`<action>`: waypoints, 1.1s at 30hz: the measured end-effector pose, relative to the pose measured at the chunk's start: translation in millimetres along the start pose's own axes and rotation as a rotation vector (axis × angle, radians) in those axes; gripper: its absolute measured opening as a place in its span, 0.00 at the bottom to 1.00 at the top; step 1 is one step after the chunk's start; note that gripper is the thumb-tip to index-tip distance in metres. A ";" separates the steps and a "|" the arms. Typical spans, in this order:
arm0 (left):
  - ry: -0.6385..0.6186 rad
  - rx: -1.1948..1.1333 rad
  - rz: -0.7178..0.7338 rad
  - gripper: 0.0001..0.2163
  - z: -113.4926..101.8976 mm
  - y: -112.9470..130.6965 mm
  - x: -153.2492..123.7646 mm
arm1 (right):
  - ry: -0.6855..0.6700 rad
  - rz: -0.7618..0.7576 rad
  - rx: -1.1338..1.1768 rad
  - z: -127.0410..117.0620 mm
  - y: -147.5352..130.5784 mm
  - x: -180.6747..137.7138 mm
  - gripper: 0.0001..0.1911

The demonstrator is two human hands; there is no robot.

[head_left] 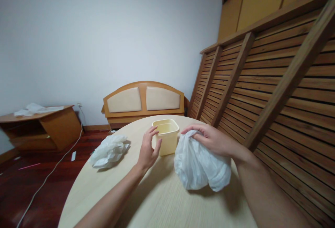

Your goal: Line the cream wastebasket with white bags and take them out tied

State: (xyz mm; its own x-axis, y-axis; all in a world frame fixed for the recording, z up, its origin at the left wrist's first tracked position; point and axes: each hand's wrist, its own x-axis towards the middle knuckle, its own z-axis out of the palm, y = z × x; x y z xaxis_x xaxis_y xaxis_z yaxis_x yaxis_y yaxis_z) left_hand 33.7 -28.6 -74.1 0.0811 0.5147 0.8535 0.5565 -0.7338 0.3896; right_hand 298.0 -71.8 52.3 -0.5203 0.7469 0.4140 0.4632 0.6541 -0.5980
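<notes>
A pale yellow plastic bin [169, 144] stands upright on the round table [167, 203], its open top facing up. My left hand [149, 149] is at the bin's left side with fingers apart, the fingertips by the rim; whether they touch it I cannot tell. To the right of the bin, my right hand [209, 138] is closed on the gathered top of a white plastic bag [199, 165]. The bag hangs bunched below that hand, close to the tabletop. Another crumpled white plastic bag [111, 151] lies on the table to the left.
A slatted wooden bed frame [261, 92] leans along the right side. Behind the table stands a padded headboard [143, 98]. On the left are a low wooden cabinet [57, 126] with white sheets on it and a white cable [52, 172] across the floor.
</notes>
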 end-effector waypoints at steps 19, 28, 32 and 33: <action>-0.453 0.170 -0.223 0.17 -17.9 45.0 -19.7 | -0.215 -0.022 0.003 57.2 35.9 -18.8 0.23; -0.737 0.604 -0.027 0.15 -16.0 64.5 -25.2 | -0.137 0.039 -0.479 55.7 76.9 -32.3 0.27; -0.762 0.555 0.018 0.19 -11.8 68.1 -30.6 | -0.140 0.056 -0.646 52.9 95.9 -36.5 0.21; -0.775 0.570 0.014 0.19 -12.1 68.5 -31.0 | -0.147 0.072 -0.676 52.7 99.0 -37.0 0.20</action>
State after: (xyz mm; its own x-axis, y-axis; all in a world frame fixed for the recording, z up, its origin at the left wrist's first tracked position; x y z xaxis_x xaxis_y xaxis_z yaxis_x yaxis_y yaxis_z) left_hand 59.3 -100.2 -69.7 0.5007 0.8075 0.3117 0.8530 -0.5215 -0.0194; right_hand 325.3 -41.0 -58.3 -0.5409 0.7986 0.2638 0.8207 0.5698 -0.0421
